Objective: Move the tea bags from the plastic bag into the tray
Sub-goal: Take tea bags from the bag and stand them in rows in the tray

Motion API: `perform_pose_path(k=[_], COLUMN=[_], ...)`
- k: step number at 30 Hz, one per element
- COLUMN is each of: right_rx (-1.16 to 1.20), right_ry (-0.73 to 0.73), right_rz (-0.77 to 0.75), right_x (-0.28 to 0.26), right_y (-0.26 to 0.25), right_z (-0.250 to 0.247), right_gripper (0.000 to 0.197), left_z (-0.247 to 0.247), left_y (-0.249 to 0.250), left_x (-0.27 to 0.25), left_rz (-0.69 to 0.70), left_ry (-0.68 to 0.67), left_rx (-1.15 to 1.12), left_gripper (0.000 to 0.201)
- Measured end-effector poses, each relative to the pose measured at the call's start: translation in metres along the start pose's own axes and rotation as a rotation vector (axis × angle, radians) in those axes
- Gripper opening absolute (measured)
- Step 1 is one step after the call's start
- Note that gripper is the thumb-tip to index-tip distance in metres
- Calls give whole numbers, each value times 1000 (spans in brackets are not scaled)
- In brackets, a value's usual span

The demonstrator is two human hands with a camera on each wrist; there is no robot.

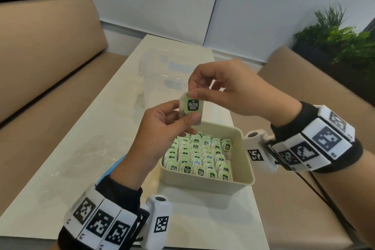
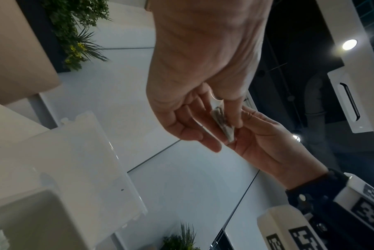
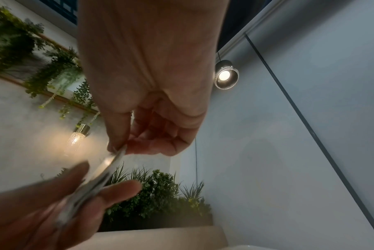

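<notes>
A tea bag (image 1: 191,108) with a green label hangs in the air above the table, held by both hands. My left hand (image 1: 182,118) pinches its lower edge between thumb and fingers. My right hand (image 1: 193,91) pinches its top edge. Seen edge-on in the left wrist view, the tea bag (image 2: 223,124) sits between the fingers. In the right wrist view the tea bag (image 3: 100,177) is blurred. Below stands a cream tray (image 1: 242,166) packed with rows of several tea bags (image 1: 197,156). A crumpled clear plastic bag (image 1: 81,152) lies flat to the tray's left.
A clear plastic box (image 1: 162,71) stands further back on the pale table (image 1: 121,79). Tan benches (image 1: 40,63) run along both sides. Green plants (image 1: 341,40) stand behind the right bench. A blue item (image 1: 109,168) peeks out under my left forearm.
</notes>
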State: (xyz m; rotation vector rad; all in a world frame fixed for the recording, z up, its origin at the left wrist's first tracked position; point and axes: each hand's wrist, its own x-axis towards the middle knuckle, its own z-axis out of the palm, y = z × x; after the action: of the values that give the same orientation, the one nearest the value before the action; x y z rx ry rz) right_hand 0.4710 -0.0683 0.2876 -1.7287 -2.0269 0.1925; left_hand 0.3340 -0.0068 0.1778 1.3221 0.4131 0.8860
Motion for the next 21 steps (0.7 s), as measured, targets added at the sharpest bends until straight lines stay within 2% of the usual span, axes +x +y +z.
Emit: perform_pose_path(k=[6, 9, 11, 13, 17, 21], right_rx=[59, -61, -141, -239, -436, -505], right_ry=[-52, -82, -164, -303, -611, -803], right_rz=[35, 23, 85, 215, 473, 611], right_x=[-9, -13, -16, -21, -38, -49], right_y=[7, 19, 35, 59, 113, 149], right_z=[6, 5, 5, 11, 38, 66], right_gripper=[11, 6, 11, 19, 31, 33], left_z=[5, 0, -11, -27, -60, -83], left_y=[-10, -20, -27, -33, -37, -40], left_x=[3, 4, 2, -1, -9, -15], left_rz=[-23, -76, -103, -95, -63, -31], left_ry=[40, 8, 21, 87, 197, 260], left_rx=[88, 131, 145, 121, 113, 137], left_gripper=[25, 55, 68, 60, 27, 21])
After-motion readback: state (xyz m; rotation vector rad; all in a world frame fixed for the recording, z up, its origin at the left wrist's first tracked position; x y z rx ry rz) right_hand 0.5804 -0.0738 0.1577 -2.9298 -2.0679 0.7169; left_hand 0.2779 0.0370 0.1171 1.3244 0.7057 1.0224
